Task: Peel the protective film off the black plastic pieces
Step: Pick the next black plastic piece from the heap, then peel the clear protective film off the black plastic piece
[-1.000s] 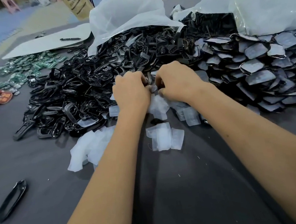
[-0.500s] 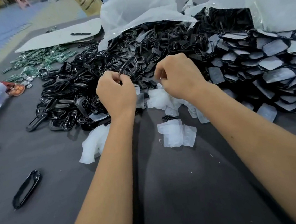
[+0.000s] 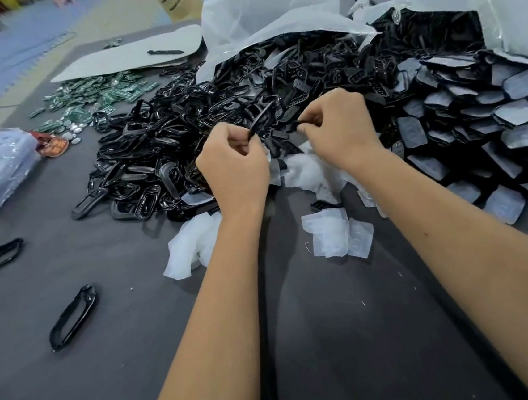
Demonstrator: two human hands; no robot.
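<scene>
So the left hand (image 3: 233, 167) has its fingers curled and is pinching the near end of a thin black piece (image 3: 261, 118), which sticks up and away to the right, long axis pointing at the big pile of black frames (image 3: 167, 151). The right hand (image 3: 336, 128) sits just across from it, fingertips pinched on something small and dark; can't tell if that's film or another part. The gap between the two hands is small, and the piece leans toward the right hand, so I'd guess the right one is best placed to grab a film edge. Peeled film scraps (image 3: 337, 236) lie on the grey table (image 3: 334, 338) just below both wrists, and the film-covered pieces (image 3: 487, 120) are heaped off to the right
</scene>
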